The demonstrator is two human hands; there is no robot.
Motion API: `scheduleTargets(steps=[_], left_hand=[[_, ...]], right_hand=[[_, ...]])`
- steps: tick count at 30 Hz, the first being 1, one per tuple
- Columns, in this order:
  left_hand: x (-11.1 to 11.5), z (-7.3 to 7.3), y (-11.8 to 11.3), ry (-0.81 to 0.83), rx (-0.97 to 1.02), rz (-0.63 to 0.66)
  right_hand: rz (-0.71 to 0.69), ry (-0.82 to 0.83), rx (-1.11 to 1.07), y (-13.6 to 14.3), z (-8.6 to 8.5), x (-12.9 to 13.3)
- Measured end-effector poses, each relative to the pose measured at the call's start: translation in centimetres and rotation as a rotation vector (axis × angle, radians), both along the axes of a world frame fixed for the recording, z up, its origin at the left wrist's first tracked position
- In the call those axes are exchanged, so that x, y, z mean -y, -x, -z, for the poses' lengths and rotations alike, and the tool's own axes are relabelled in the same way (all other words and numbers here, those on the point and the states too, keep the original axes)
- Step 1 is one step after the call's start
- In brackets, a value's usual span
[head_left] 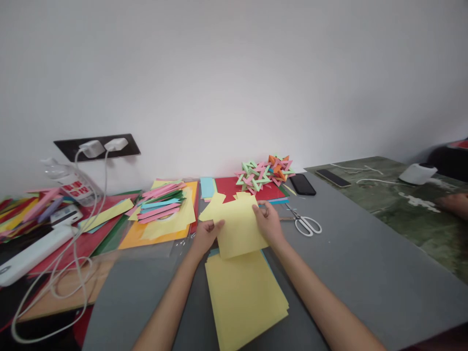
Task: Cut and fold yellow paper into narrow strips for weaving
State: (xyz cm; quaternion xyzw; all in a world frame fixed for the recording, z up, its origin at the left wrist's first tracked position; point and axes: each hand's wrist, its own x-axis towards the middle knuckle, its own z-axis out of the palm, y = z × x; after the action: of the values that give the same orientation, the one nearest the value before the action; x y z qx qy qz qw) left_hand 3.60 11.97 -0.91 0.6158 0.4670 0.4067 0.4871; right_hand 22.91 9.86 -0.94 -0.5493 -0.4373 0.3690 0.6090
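A yellow paper sheet [241, 228] is held up between my two hands. My left hand [206, 236] pinches its left edge, thumb on the front. My right hand [269, 224] grips its upper right edge, thumb also on the front. Below the sheet a stack of yellow paper [246, 300] lies on the grey table [351, 273], with a bit of blue showing at its edges. Smaller yellow pieces [213, 207] show behind the held sheet. White-handled scissors [307, 226] rest to the right of my right hand.
Folded paper stars [254, 177] sit on red paper by the wall, near a black phone [302, 185]. Colored strips [161, 202] lie on orange paper. At left are a bottle [75, 185], a white power strip [34, 256] and cables. A person's hand [455, 204] is at far right.
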Motion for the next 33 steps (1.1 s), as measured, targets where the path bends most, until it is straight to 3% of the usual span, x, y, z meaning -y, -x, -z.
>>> scheduleTargets(steps=[5, 7, 13, 18, 20, 25, 30, 33], left_hand=[[0.1, -0.2, 0.0, -0.020, 0.061, -0.143], [0.1, -0.3, 0.1, -0.008, 0.079, -0.164], [0.1, -0.1, -0.3, 0.036, 0.179, -0.013], [0.5, -0.2, -0.7, 0.112, 0.214, 0.082], [0.4, -0.2, -0.5, 0.059, 0.198, 0.080], [-0.1, 0.0, 0.3, -0.144, 0.141, -0.011], [-0.2, 0.5, 0.5, -0.029, 0.306, 0.124], [-0.4, 0.6, 0.4, -0.051, 0.281, 0.081]], right_hand=[[-0.162, -0.070, 0.099, 0.9, 0.1, 0.2], [-0.137, -0.132, 0.213, 1.3, 0.2, 0.3], [-0.014, -0.371, 0.597, 2.3, 0.4, 1.0], [-0.174, -0.512, 0.856, 3.4, -0.2, 2.0], [-0.248, -0.520, 0.930, 3.9, -0.4, 2.4], [-0.372, -0.506, 0.986, 5.0, -0.3, 3.1], [-0.474, -0.530, 1.017, 5.4, -0.6, 3.6], [-0.479, -0.565, 0.940, 5.4, -1.1, 3.9]])
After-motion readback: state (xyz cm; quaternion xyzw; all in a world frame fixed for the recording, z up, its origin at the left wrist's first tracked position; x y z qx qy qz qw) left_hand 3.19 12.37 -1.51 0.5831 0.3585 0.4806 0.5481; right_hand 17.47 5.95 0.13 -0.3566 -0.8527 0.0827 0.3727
